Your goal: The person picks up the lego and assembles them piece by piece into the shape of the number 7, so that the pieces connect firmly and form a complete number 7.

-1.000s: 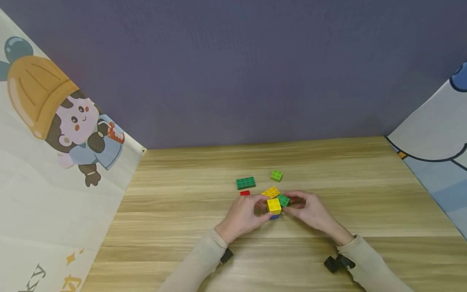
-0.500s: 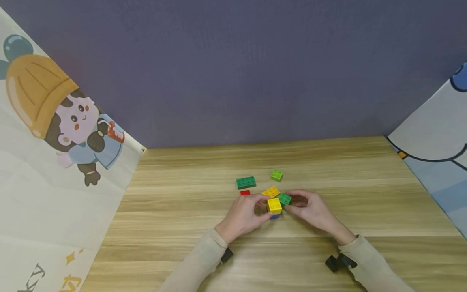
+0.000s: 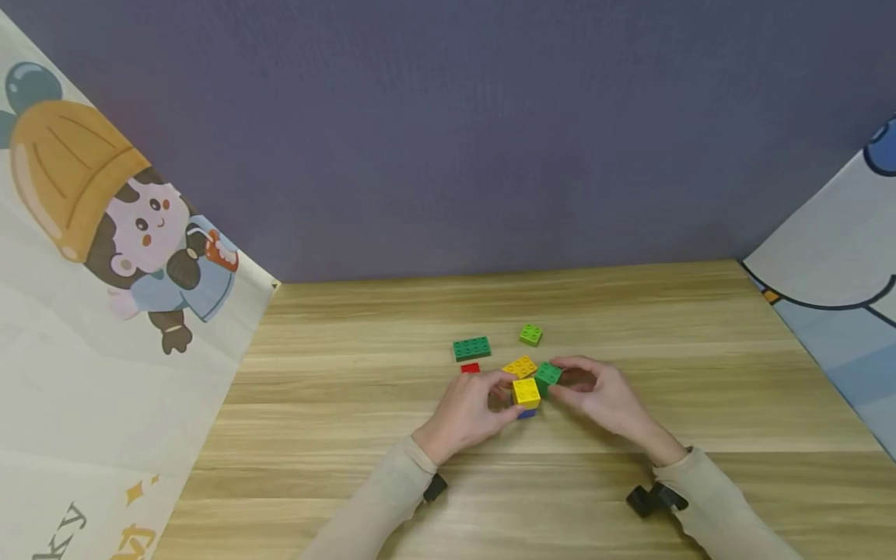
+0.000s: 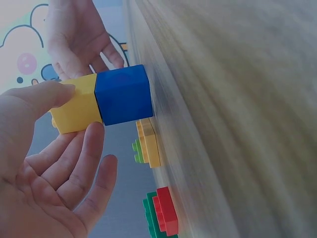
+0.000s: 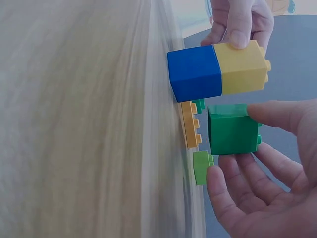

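Observation:
My left hand (image 3: 465,414) pinches a yellow toy block (image 3: 526,393) between thumb and fingers. Beneath the yellow block sits a blue block (image 4: 125,94), joined to it in an upright stack that stands at the tabletop. To the right, a green square block (image 5: 232,130) is held by the thumb and fingertips of my right hand (image 3: 607,398). It is lifted off the table, studs up, close beside the stack with a small gap in the right wrist view.
Just behind the stack lies a flat orange-yellow brick (image 3: 521,366). Farther back are a light green brick (image 3: 530,335) and a long dark green brick (image 3: 472,348). A red brick (image 3: 470,368) is partly hidden behind my left hand. A dark wall (image 3: 490,140) borders the wooden table (image 3: 350,435).
My right hand has drawn the green block slightly rightward and up, away from the stack. The left hand and its yellow and blue blocks stay in place.

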Demonstrator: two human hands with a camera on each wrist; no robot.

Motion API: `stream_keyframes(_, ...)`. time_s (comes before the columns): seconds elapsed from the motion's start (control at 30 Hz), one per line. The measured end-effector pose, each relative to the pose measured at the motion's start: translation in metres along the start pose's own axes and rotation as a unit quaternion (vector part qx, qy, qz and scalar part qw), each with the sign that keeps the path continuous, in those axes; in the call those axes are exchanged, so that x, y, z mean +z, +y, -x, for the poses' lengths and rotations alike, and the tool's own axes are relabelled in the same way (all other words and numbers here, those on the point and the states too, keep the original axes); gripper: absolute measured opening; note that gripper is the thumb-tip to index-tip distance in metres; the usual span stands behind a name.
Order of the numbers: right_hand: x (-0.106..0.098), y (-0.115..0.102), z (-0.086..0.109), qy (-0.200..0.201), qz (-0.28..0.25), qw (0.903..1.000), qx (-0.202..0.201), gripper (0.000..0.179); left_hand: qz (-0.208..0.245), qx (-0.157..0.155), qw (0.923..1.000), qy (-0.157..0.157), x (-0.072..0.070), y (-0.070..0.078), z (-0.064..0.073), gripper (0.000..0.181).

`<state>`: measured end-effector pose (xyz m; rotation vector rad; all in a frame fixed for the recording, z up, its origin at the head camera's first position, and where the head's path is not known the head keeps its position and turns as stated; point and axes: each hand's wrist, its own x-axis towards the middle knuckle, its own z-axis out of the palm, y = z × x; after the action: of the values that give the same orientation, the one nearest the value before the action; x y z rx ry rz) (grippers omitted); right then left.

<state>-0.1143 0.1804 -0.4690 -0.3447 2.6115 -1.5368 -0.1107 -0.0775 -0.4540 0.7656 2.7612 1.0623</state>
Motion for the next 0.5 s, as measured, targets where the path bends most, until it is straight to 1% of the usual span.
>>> stream_keyframes(0.27, -0.0002, -0.0046, -0.0012, 0.013, -0.004, 0.9999, 0.000, 0.044, -0.013, 0.002, 0.9999, -0.005, 0.0000, -0.0019, 0.0005, 0.042)
stream_keyframes(0.5, -0.0023, -0.0094, -0.0027, 0.018, -0.007, 0.9998, 0.002, 0.044, -0.002, -0.002, 1.0000, -0.008, -0.0004, -0.0003, 0.0009, 0.043)
